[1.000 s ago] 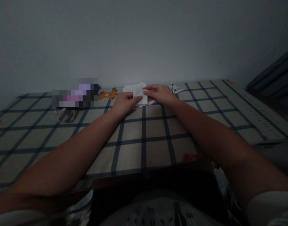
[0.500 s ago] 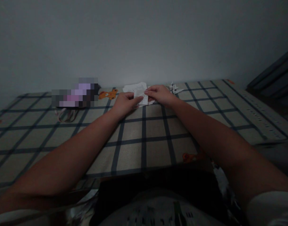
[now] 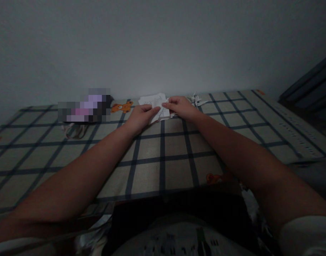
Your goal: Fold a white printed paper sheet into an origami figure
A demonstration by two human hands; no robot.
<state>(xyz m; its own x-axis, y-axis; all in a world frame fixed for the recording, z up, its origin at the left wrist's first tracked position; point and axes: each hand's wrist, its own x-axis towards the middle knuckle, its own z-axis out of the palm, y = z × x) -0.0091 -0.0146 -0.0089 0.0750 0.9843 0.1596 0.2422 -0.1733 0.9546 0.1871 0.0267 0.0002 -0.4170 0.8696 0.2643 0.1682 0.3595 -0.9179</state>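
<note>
A small piece of white paper point(image 3: 164, 113) with a diagonal fold line or edge across it lies between my two hands. My left hand point(image 3: 142, 116) grips its left side, thumb on top. On its upper right, the thumb and fingers of my right hand point(image 3: 180, 107) pinch the paper. Just behind are printed white sheets point(image 3: 153, 99), partly covered by my left hand. More paper edges show under my right hand. Close beyond the right hand, a pointed, folded white paper piece point(image 3: 197, 100) rests on the cloth.
A checked tablecloth point(image 3: 149, 170) with orange bear prints covers the table, which meets a plain wall point(image 3: 163, 46). At the left lies a blurred-out purple and dark item point(image 3: 85, 106) with a looped strap point(image 3: 74, 131). Dark slats point(image 3: 312, 81) stand at the far right.
The paper between my hands has turned or been refolded slightly, and a diagonal line now shows on it. My left thumb and right fingertips have shifted a little left.
</note>
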